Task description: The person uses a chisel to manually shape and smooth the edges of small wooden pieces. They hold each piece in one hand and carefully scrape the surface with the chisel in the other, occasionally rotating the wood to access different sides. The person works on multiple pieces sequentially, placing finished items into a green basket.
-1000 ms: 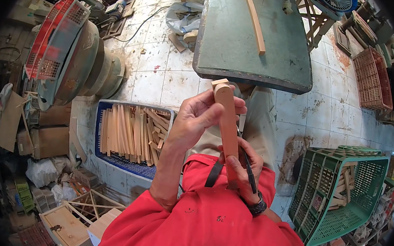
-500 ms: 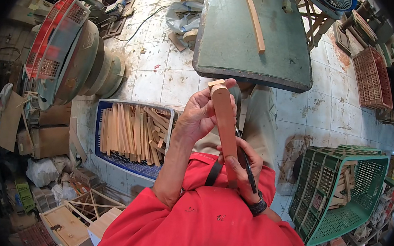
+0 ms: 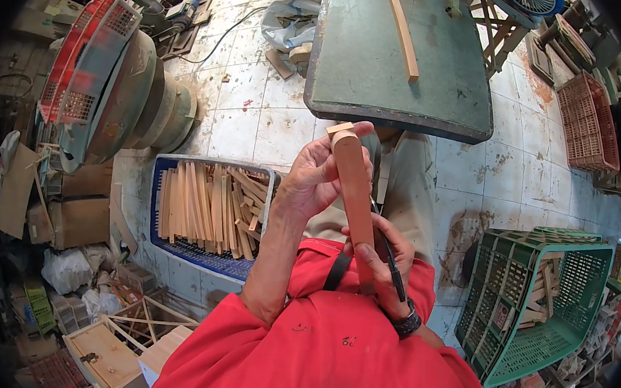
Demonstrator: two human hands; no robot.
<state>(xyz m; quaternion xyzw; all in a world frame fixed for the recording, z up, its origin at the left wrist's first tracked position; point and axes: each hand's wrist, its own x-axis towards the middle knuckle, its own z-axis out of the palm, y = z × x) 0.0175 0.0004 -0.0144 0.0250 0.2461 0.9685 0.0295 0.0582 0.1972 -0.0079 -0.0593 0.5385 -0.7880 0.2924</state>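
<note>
Before my chest a reddish-brown wooden strip [image 3: 353,190] with a rounded far end is held lengthwise. My left hand [image 3: 310,179] grips it near that end, thumb on its side and one fingertip showing beyond it. A small pale wooden piece [image 3: 340,130] sits against the rounded tip; how it is held is partly hidden. Lower down, my right hand [image 3: 392,249] is closed round the strip's near part, thumb on top. A black pen [image 3: 395,272] lies between the right fingers, along the strip's right side.
A green-topped table [image 3: 437,94] stands ahead, bearing a long wooden strip [image 3: 402,32]. Left of me is a blue crate [image 3: 194,259] of wooden strips. A green crate [image 3: 496,306] with wood pieces lies on its side at right. A red-guarded fan [image 3: 90,56] stands far left.
</note>
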